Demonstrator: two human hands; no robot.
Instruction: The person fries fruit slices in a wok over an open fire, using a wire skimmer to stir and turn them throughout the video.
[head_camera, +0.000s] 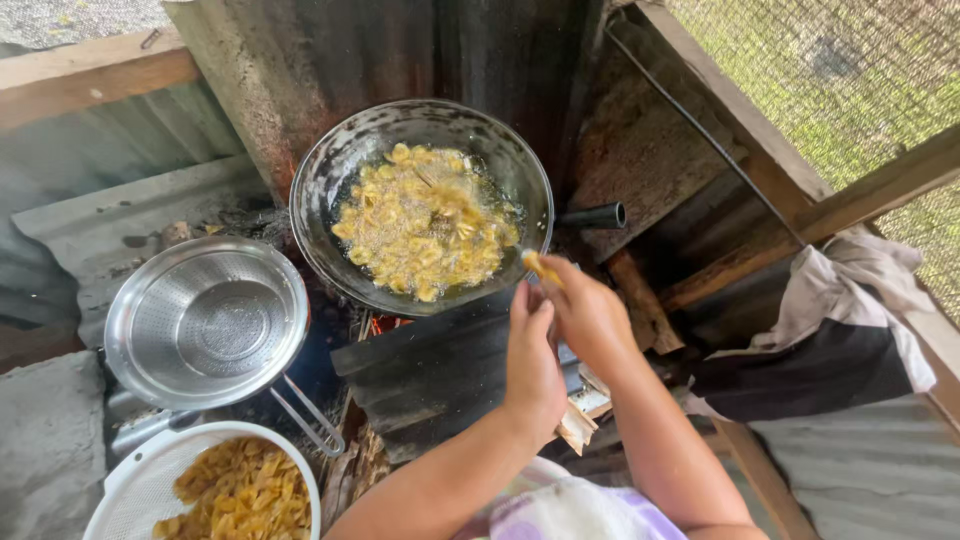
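— What sort of place is this?

— A rough cooking corner walled with rusty corrugated sheet (300, 60), timber rails and wire mesh. Far out to the left of the hands, low down, sits a white colander (130, 490) heaped with fried yellow chips (245, 490). Just above it rests an empty steel strainer (205, 322) with a wire handle.

— And ahead of the hands?

— A blackened wok (330, 190), just beyond the fingertips, full of bubbling oil with banana slices (425, 225) floating in it. Its dark handle (592, 216) sticks out to the right.

— What are the hands doing?

— The left hand (532, 360) is raised beside the right one, fingers straight and loosely together; I cannot tell whether it holds anything. The right hand (590, 315) pinches a pale yellow slice (540, 265) at the wok's near rim.

— How would that slice handle?

— I'd judge it light, thin, soft and a little slippery, easily broken. Best taken by its edges with fingertips, well above the hot oil. Off to the right hangs a grey-and-white cloth (850, 320).
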